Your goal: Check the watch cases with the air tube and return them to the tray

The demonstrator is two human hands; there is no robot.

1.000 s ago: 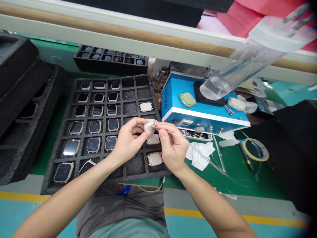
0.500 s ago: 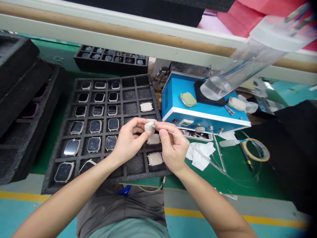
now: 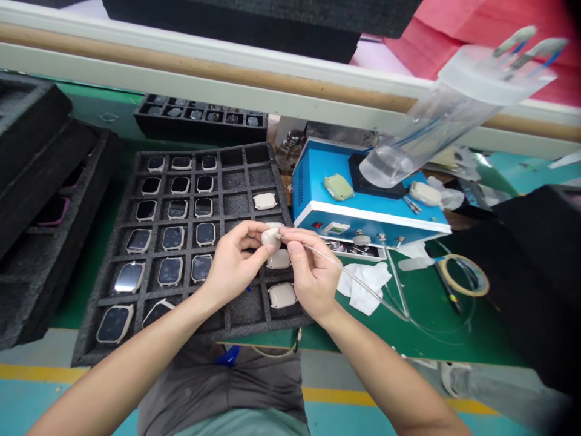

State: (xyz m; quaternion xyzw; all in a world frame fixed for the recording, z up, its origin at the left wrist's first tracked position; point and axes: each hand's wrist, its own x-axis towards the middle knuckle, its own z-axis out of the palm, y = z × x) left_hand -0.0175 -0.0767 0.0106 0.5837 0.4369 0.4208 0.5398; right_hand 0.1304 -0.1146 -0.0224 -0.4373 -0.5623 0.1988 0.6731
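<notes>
My left hand pinches a small beige watch case between thumb and fingers, above a black foam tray. My right hand is closed on a thin clear tube-fed dispensing tip, its point touching the case. The tube runs right to a blue control box. Several dark-screened watches fill the tray's left columns. Beige cases lie face down in the right column.
A second foam tray stands behind. Stacked black foam is at left. White tissue, a tape roll and a clear cylinder overhead are at right. Two cases rest on the blue box.
Both hands keep the same hold on the case and the tip. The view has shifted slightly, so everything sits a little lower-left.
</notes>
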